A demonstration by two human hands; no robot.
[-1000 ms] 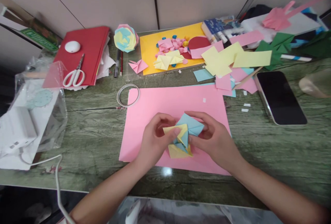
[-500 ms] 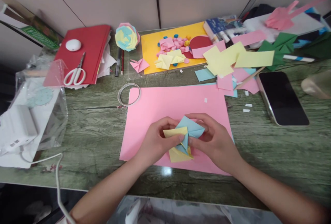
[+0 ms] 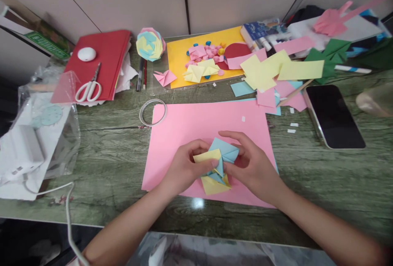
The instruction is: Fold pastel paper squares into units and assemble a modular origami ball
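Between my two hands is a folded origami piece (image 3: 223, 151) made of joined blue and yellow paper units. My left hand (image 3: 190, 163) pinches its yellow side, the thumb lying over the middle and the fingers behind. My right hand (image 3: 250, 163) grips the blue side, thumb near the centre and index finger lifted off the upper edge. A lower yellow flap (image 3: 213, 185) points toward me. Underneath lies a stack of pink paper (image 3: 184, 122). The fingertips behind the piece are partly hidden.
A roll of tape (image 3: 140, 112) touches the pink stack's corner. White scissors (image 3: 89, 90) lie on a red folder (image 3: 107, 53). A finished paper ball (image 3: 150, 45) stands behind. Loose yellow slips (image 3: 301, 70) and a phone (image 3: 336, 116) are at right; a white cable (image 3: 69, 208) runs at left.
My right index finger has lifted away from the blue paper's top edge. The blue flap's right corner has shifted slightly inward. My left hand holds nearly the same place.
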